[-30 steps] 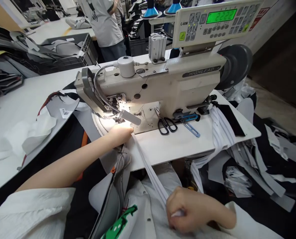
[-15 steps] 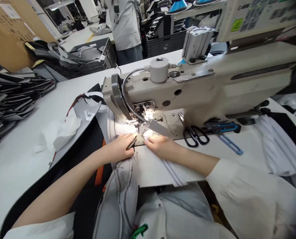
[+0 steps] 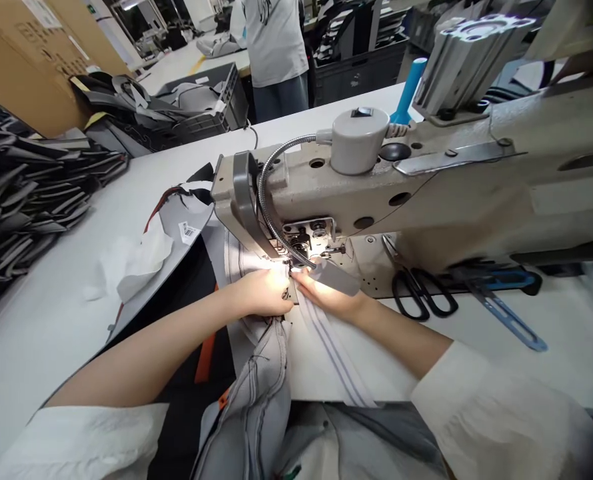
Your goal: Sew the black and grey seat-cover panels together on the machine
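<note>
The sewing machine (image 3: 406,173) lights the spot under its needle, where both hands meet. My left hand (image 3: 266,292) is closed on the edge of the grey fabric (image 3: 266,393), just left of the presser foot. Close to the foot on the right, my right hand (image 3: 321,288) has its fingers pressed together at the end of a white striped strip (image 3: 334,353), which hangs over the table's front edge. A lamp shade partly covers this hand. The grey and black fabric piece with a white label (image 3: 188,232) spreads out to the left.
Black-handled scissors (image 3: 424,293) and a blue cutter (image 3: 509,317) lie right of the needle area. Stacked dark pieces (image 3: 31,207) stand at the left. Behind the table are a grey crate (image 3: 231,100), a cardboard box (image 3: 41,60) and a standing person (image 3: 276,50).
The view has shifted, bringing the machine nearer. My right hand has moved in beside the presser foot with its fingers further under the lamp, and my left hand has turned into a tighter grip.
</note>
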A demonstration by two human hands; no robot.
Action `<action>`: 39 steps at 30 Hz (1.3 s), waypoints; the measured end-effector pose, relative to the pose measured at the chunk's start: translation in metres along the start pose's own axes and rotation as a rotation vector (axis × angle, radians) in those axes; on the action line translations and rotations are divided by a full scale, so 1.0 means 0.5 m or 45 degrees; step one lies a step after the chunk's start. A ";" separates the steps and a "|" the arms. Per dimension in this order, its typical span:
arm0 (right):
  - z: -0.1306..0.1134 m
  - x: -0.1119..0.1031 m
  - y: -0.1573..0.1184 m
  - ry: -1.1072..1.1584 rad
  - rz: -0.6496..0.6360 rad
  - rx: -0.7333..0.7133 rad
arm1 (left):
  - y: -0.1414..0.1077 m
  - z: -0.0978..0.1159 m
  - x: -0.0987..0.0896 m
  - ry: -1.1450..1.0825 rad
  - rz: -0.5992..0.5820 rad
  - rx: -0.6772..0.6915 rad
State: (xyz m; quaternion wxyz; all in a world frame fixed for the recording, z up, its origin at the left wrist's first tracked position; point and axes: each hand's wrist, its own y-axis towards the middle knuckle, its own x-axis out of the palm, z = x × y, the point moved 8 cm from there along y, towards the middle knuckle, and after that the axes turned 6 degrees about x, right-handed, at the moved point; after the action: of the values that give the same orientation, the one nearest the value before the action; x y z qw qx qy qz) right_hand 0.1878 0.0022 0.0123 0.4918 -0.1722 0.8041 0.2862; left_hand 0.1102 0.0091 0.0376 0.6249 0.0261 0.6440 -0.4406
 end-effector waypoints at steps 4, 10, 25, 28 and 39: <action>-0.006 -0.004 -0.003 -0.180 -0.021 0.040 | -0.011 -0.002 0.006 0.048 0.096 0.045; -0.022 -0.016 -0.009 -0.249 0.034 -0.041 | -0.031 -0.026 -0.002 -0.027 0.307 -0.131; -0.021 -0.021 -0.003 -0.110 -0.174 0.260 | -0.049 -0.089 0.059 -1.296 0.312 -0.036; -0.024 -0.017 0.000 -0.105 -0.229 0.279 | -0.049 -0.091 0.070 -1.416 0.337 -0.040; -0.028 0.021 -0.004 0.005 -0.167 0.170 | -0.029 -0.040 0.040 -0.643 0.234 0.098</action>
State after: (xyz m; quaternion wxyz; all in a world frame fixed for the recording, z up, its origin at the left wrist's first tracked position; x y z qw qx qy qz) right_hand 0.1741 -0.0080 0.0073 0.5184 -0.1919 0.8093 0.1987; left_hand 0.0816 0.0019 0.0256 0.8017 -0.0026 0.4454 -0.3987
